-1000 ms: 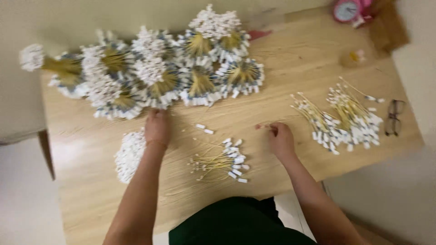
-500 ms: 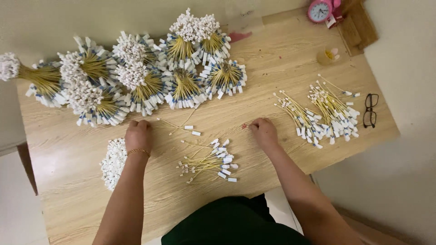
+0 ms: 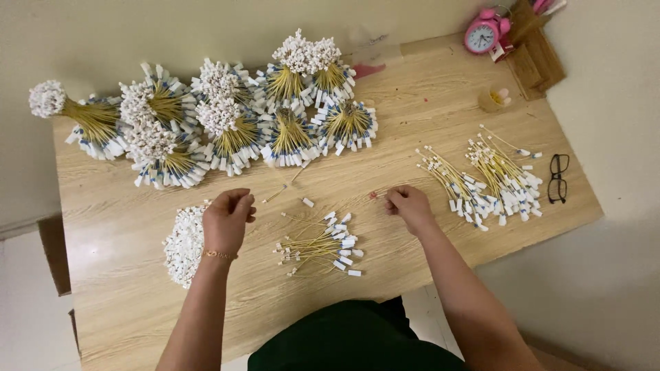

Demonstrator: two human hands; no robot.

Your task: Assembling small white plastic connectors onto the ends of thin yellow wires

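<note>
Head view: stick pile (image 3: 317,244) between hands; left grip (image 3: 227,218) curled empty, right grip (image 3: 407,205) pinch unclear.

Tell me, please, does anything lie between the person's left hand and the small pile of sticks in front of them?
Nothing visible does: only bare table separates the left hand from the small pile of sticks.

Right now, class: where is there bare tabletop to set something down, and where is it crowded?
Bare: the near left corner of the table, and between the bundles and the clock. Crowded: the far left, and the loose sticks beside the glasses.
</note>
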